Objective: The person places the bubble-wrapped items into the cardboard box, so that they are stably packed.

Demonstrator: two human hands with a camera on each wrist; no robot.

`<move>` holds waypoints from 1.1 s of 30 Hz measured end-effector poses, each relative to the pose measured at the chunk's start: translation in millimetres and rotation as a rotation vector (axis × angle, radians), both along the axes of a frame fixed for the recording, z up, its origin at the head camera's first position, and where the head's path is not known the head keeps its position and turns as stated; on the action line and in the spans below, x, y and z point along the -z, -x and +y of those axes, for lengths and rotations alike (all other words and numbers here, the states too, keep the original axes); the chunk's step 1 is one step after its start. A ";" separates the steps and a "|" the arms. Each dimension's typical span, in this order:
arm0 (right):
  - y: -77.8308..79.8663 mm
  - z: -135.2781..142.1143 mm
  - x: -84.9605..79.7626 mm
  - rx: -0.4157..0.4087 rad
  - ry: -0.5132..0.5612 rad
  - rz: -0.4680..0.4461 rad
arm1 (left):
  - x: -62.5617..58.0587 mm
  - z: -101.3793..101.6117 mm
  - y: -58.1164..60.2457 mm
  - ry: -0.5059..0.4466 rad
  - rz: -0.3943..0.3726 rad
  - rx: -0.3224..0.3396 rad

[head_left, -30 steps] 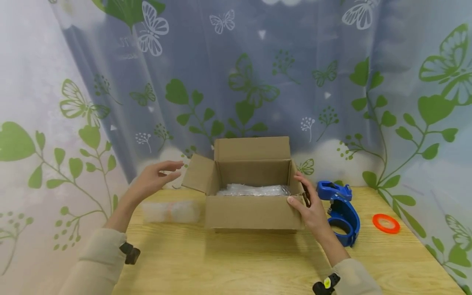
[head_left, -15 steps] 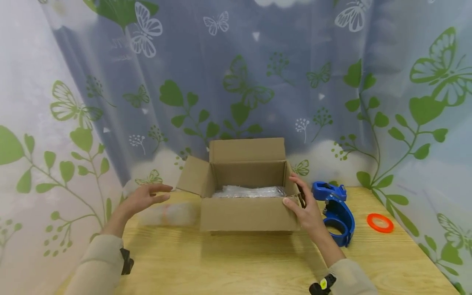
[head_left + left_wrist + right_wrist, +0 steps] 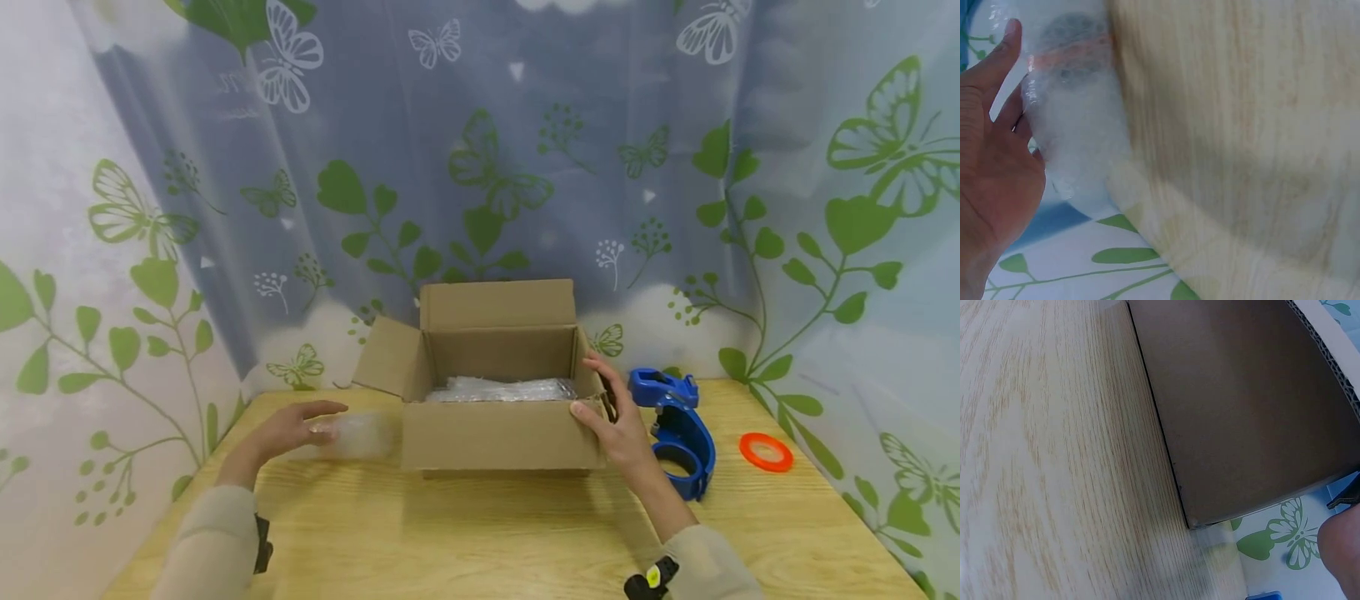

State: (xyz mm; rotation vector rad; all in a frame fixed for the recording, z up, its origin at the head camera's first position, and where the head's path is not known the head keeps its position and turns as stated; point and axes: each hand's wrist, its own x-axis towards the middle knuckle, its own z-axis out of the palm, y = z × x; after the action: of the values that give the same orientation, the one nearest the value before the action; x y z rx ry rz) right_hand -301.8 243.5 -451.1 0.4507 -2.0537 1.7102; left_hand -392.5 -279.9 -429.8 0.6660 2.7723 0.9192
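Note:
An open cardboard box [image 3: 502,435] stands mid-table with its back and left flaps raised outward. Clear plastic packaging [image 3: 502,389] lies inside. My right hand [image 3: 626,429] grips the box's front right corner, thumb on the front flap and fingers behind the right side. In the right wrist view only a bit of that hand shows beside the brown box wall [image 3: 1247,406]. My left hand [image 3: 281,433], fingers extended, is at the left end of a bubble-wrapped roll [image 3: 1079,119] with an orange band round it. Whether the fingers press on the roll, I cannot tell.
To the right of the box are two blue tape dispensers, a smaller one [image 3: 663,387] at the back and a larger one [image 3: 693,450] before it. An orange-red ring [image 3: 765,452] lies farther right on the wooden table [image 3: 480,542]. A patterned curtain [image 3: 495,167] hangs behind.
My left hand has come down from beside the raised left flap to the bubble-wrapped roll. The right hand keeps its hold on the box; the whole view has shifted slightly.

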 end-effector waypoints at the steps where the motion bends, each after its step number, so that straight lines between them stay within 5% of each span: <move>1: -0.1 -0.3 -0.1 0.001 -0.001 -0.002 | 2.1 -0.6 -0.4 -0.001 0.000 0.003; 5: -1.0 0.5 -1.3 0.006 -0.004 -0.004 | 11.7 -2.0 -0.4 -0.018 0.028 -0.018; 17: -2.7 0.4 -0.5 -0.002 -0.009 0.007 | 33.1 0.7 0.0 -0.012 0.279 -0.088; 26: -2.0 -1.9 0.4 -0.008 -0.006 -0.004 | 26.7 -3.7 -8.7 0.004 0.247 -0.142; 33: -1.8 -0.4 -0.4 -0.015 0.009 -0.009 | 9.8 -10.9 -6.3 -0.018 0.227 -0.154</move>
State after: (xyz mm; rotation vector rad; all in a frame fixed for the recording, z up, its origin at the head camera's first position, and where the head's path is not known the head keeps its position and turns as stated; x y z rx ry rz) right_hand -300.0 243.1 -450.7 0.4577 -2.0528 1.7324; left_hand -386.2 -290.8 -439.6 0.5998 3.0563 0.9526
